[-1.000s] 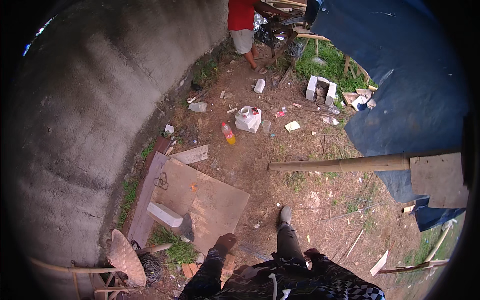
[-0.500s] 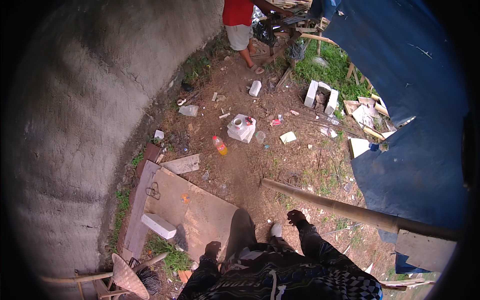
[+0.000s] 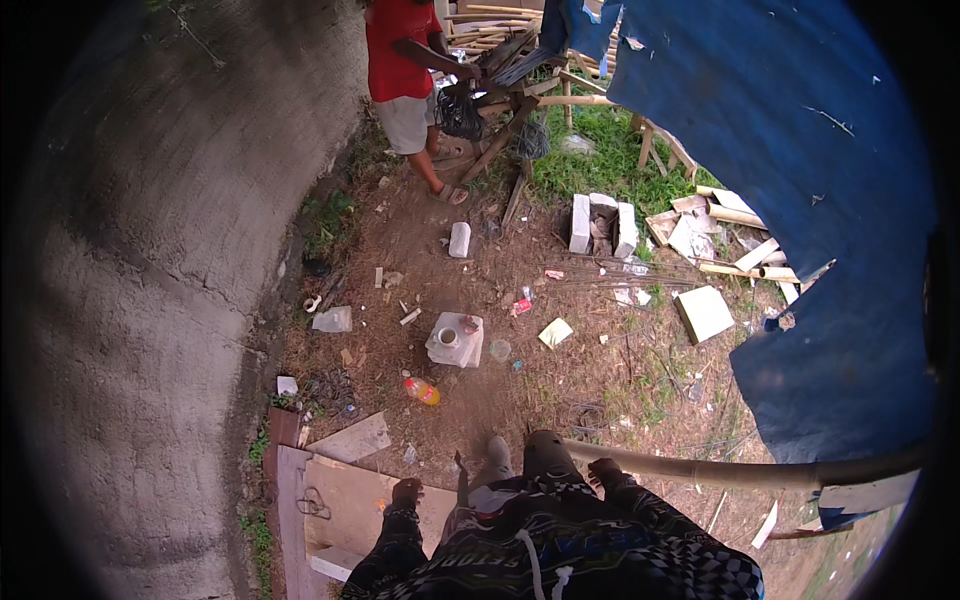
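My left hand (image 3: pixel 407 491) hangs low at my side above a brown board (image 3: pixel 440 505). Its fingers are loosely bent and I see nothing in them. Out to the other side, my right hand (image 3: pixel 604 470) is held with fingers slightly apart, also without anything in it. It overlaps the view of a thick bamboo pole (image 3: pixel 700 470); whether they touch I cannot tell. Ahead on the dirt stands a white block (image 3: pixel 462 352) with a cup (image 3: pixel 448 337) on top. Beside it lies a bottle of orange drink (image 3: pixel 422 391).
A person in a red top (image 3: pixel 395 70) stands at a wooden rack, hands on dark strips (image 3: pixel 520 68). A rough grey wall (image 3: pixel 160 300) runs along the left. A blue tarp (image 3: pixel 750 100) hangs on the right, near white blocks (image 3: pixel 580 225) and a pale square slab (image 3: pixel 706 314).
I have stepped forward: the block, bottle and bamboo pole sit lower in view. More of the person in red shows. My right hand has dropped lower in view.
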`<move>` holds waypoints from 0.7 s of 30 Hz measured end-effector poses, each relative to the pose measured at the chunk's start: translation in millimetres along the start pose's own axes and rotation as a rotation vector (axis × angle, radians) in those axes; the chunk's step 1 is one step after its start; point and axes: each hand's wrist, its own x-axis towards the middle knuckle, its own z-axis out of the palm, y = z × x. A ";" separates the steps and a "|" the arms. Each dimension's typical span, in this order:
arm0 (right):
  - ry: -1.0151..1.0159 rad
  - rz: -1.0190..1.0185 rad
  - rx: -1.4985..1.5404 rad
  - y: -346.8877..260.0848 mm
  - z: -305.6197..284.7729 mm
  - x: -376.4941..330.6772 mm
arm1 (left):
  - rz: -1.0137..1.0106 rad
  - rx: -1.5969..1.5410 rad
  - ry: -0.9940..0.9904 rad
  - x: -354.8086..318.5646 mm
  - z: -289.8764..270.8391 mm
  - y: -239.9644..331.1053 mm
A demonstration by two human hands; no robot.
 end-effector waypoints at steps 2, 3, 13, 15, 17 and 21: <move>0.035 -0.160 0.071 -28.3 -1.8 11.9 | 0.134 0.027 -0.060 49.8 -21.0 85.8; 0.119 -0.369 -0.270 -46.5 -3.3 21.5 | 0.194 0.025 -0.099 77.9 -33.7 122.7; 0.092 -0.408 -1.026 -87.4 -62.0 128.5 | 0.373 0.097 -0.509 189.3 84.6 275.6; 0.132 -0.325 -0.924 -99.7 -91.4 170.3 | 0.075 -0.209 -0.534 199.8 123.0 264.1; 0.184 -0.327 -0.873 -142.7 -147.9 169.7 | -0.138 0.089 -0.399 189.1 176.2 262.3; 0.025 -0.165 -0.284 -228.8 -211.7 152.4 | 0.205 0.340 -0.279 185.9 230.9 273.6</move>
